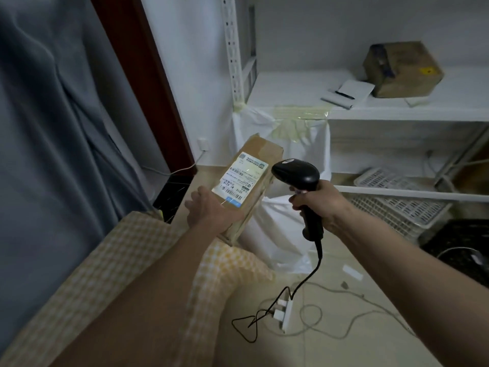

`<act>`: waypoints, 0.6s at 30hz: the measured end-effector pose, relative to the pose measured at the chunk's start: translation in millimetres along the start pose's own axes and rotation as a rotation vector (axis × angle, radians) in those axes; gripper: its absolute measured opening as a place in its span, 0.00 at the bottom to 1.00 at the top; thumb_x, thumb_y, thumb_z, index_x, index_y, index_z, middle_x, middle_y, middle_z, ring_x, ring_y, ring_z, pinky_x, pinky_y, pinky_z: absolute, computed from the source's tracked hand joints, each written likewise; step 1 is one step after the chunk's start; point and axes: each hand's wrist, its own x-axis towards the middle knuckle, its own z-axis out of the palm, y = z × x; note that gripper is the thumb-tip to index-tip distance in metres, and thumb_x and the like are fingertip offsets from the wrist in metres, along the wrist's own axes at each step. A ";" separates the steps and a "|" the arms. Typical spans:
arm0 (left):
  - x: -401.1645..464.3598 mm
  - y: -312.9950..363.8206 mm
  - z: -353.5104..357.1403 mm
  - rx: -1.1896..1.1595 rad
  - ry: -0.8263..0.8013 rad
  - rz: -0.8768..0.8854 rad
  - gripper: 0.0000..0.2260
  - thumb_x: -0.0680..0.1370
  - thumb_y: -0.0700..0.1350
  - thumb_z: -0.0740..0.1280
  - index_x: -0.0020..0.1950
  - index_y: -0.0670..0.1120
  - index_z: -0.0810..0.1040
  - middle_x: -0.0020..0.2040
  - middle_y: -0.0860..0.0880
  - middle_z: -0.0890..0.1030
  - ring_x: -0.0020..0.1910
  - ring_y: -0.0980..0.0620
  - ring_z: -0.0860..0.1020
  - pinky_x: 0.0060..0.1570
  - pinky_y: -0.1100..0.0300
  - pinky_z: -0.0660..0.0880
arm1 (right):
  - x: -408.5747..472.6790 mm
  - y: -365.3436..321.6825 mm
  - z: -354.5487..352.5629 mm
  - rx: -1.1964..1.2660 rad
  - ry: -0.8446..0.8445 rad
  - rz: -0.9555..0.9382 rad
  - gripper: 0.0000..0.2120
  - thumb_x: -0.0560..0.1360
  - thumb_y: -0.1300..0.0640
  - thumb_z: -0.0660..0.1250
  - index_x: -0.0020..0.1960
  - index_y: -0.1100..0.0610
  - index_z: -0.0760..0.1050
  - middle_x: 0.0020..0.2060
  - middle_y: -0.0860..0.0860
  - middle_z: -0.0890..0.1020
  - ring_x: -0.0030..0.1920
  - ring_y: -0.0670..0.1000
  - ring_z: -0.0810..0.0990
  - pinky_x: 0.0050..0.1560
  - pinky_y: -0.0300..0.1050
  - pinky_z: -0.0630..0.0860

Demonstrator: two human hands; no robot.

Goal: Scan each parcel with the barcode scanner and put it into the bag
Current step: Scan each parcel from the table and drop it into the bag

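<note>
A brown cardboard parcel (247, 181) is being gripped by the left hand (209, 211), near the white plastic bag (280, 234); the black corded barcode scanner (304, 192) is being clenched by the right hand (321, 205). The white label (239, 178) should be kept steady, facing the scanner's head.

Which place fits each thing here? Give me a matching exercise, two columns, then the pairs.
Things:
1. barcode scanner
2. labelled parcel
3. brown box
4. white bag

Places:
A. on the white shelf
B. gripped in the right hand
C. taped to the shelf edge, hanging to the floor
D. held in the left hand

Pairs: 1-B, 2-D, 3-A, 4-C
</note>
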 end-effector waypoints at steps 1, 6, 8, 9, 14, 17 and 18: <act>5.4 8.2 6.8 -0.006 0.002 0.000 0.45 0.61 0.59 0.79 0.69 0.43 0.62 0.67 0.45 0.66 0.67 0.43 0.65 0.55 0.49 0.70 | 10.1 -0.1 -7.7 0.002 0.011 0.010 0.10 0.68 0.73 0.67 0.45 0.61 0.78 0.46 0.57 0.80 0.42 0.56 0.77 0.44 0.49 0.73; 33.4 39.2 32.5 -0.103 0.004 -0.023 0.43 0.63 0.59 0.77 0.69 0.42 0.61 0.67 0.43 0.66 0.66 0.42 0.65 0.55 0.49 0.69 | 52.8 0.0 -32.1 0.043 0.042 0.071 0.12 0.66 0.73 0.67 0.46 0.61 0.79 0.41 0.59 0.78 0.41 0.57 0.75 0.42 0.50 0.71; 51.0 51.7 40.3 -0.182 -0.004 -0.072 0.44 0.63 0.60 0.77 0.69 0.42 0.60 0.67 0.43 0.66 0.67 0.41 0.66 0.59 0.48 0.70 | 68.9 0.2 -39.5 0.076 0.059 0.080 0.11 0.66 0.72 0.68 0.46 0.61 0.79 0.41 0.60 0.79 0.41 0.58 0.76 0.43 0.51 0.72; 60.8 58.9 43.8 -0.251 -0.011 -0.105 0.45 0.61 0.60 0.78 0.69 0.42 0.61 0.66 0.43 0.67 0.66 0.41 0.67 0.61 0.48 0.72 | 76.6 -0.4 -43.5 0.094 0.070 0.085 0.11 0.66 0.72 0.68 0.46 0.61 0.78 0.42 0.60 0.79 0.42 0.58 0.77 0.44 0.51 0.73; 104.6 99.8 51.0 -0.781 -0.191 -0.348 0.44 0.57 0.59 0.79 0.67 0.44 0.66 0.60 0.44 0.74 0.54 0.45 0.77 0.44 0.47 0.82 | 112.3 -8.8 -61.5 0.199 0.124 0.113 0.11 0.68 0.74 0.66 0.47 0.62 0.76 0.44 0.60 0.78 0.42 0.58 0.76 0.43 0.52 0.74; 131.7 119.8 49.7 -0.914 -0.376 -0.420 0.29 0.68 0.57 0.76 0.62 0.48 0.68 0.56 0.45 0.72 0.52 0.44 0.74 0.43 0.48 0.82 | 139.5 -21.3 -61.6 0.210 0.119 0.128 0.11 0.68 0.74 0.67 0.48 0.63 0.77 0.43 0.60 0.78 0.40 0.57 0.77 0.42 0.51 0.74; 140.2 124.6 49.3 -0.940 -0.430 -0.431 0.26 0.70 0.57 0.74 0.61 0.49 0.69 0.55 0.45 0.72 0.53 0.43 0.73 0.45 0.47 0.82 | 149.1 -25.8 -60.4 0.215 0.114 0.133 0.11 0.68 0.74 0.67 0.48 0.62 0.76 0.42 0.60 0.78 0.40 0.56 0.77 0.41 0.51 0.74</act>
